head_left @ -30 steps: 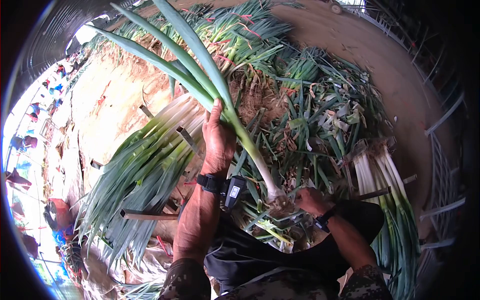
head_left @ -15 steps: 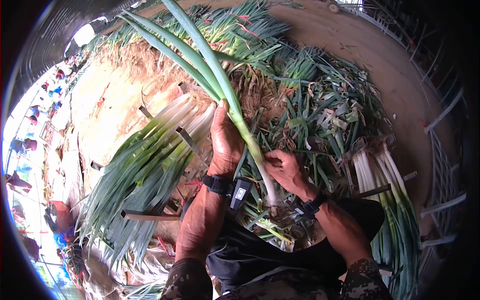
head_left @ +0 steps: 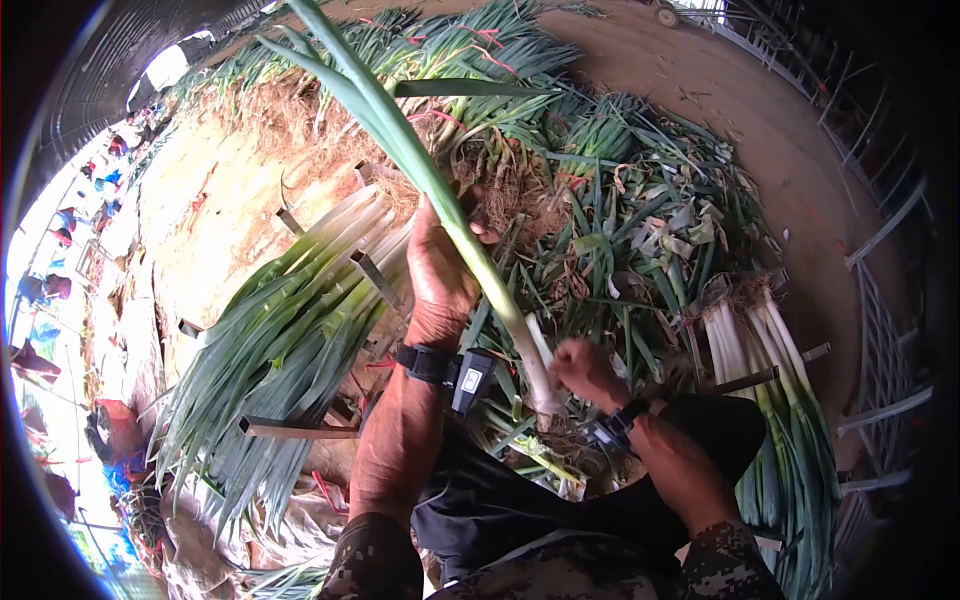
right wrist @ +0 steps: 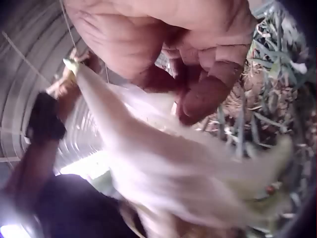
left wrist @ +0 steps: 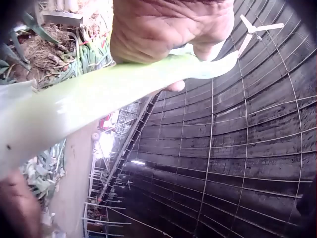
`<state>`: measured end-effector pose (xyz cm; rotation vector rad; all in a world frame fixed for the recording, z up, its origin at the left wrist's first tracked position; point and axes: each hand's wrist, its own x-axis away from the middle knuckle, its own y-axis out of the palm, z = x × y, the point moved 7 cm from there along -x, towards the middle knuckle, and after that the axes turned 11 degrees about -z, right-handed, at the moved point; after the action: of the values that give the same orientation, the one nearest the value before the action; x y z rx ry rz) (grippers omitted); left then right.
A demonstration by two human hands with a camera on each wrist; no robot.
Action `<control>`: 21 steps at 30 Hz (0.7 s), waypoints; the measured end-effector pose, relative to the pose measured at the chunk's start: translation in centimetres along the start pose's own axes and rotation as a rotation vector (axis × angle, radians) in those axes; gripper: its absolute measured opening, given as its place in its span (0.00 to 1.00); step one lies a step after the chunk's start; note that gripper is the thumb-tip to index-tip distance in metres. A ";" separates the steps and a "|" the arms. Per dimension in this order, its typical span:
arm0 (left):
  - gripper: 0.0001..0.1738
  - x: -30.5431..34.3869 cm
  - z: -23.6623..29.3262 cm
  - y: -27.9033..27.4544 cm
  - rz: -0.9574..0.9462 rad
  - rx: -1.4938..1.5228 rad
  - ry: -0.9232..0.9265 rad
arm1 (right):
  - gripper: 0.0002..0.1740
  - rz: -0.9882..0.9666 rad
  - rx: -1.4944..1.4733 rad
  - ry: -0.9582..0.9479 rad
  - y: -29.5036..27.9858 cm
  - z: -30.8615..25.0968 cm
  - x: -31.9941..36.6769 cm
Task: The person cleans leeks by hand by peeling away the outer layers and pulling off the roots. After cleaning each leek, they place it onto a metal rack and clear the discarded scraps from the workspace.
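A large green onion (head_left: 480, 260) slants across the head view, green leaves up-left and its rooted white end down by the lap. My left hand (head_left: 440, 275) grips it around the green middle; the left wrist view shows the palm (left wrist: 168, 32) over the pale stalk (left wrist: 94, 96). Beside the white part, my right hand (head_left: 590, 375) has curled fingers at a loose pale strip (head_left: 540, 340) standing off the stalk. In the right wrist view that hand's thumb and fingers (right wrist: 205, 99) pinch thin whitish outer layer above the blurred white stalk (right wrist: 143, 153).
Onions with long leaves (head_left: 270, 340) lie on a metal-barred rack at left, more (head_left: 780, 400) at right. Loose leaves and trimmings (head_left: 640, 240) heap ahead, with tied bundles (head_left: 480, 50) beyond. A metal bar (head_left: 300, 430) juts near the left forearm.
My right hand rose from the root end to mid-stalk, then moved back down toward the white end as a strip came away. The leaves swung and one now points right.
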<state>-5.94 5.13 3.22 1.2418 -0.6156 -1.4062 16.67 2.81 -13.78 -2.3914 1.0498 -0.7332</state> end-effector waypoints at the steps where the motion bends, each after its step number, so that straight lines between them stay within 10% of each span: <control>1: 0.20 -0.2 0.5 0.0 -0.011 0.037 0.006 | 0.09 -0.053 0.122 0.018 0.5 2.1 1.1; 6: 0.20 -0.3 2.0 0.1 -0.081 -0.013 0.071 | 0.12 -0.058 0.498 0.091 0.1 4.2 3.3; 9: 0.21 -0.6 2.3 -0.5 -0.096 0.041 0.081 | 0.17 -0.152 -0.395 -0.094 -1.1 1.0 2.8; 12: 0.22 -0.6 2.7 -0.9 -0.121 0.076 0.085 | 0.22 -0.124 -0.397 -0.413 -2.8 -6.0 3.6; 21: 0.36 -0.1 1.4 -1.6 0.025 -0.237 -0.027 | 0.21 -0.258 -0.434 -0.377 -1.8 -9.9 3.7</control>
<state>-7.84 5.27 2.24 1.0253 -0.4661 -1.4326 13.64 -0.52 -4.07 -2.9190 0.8110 -0.1146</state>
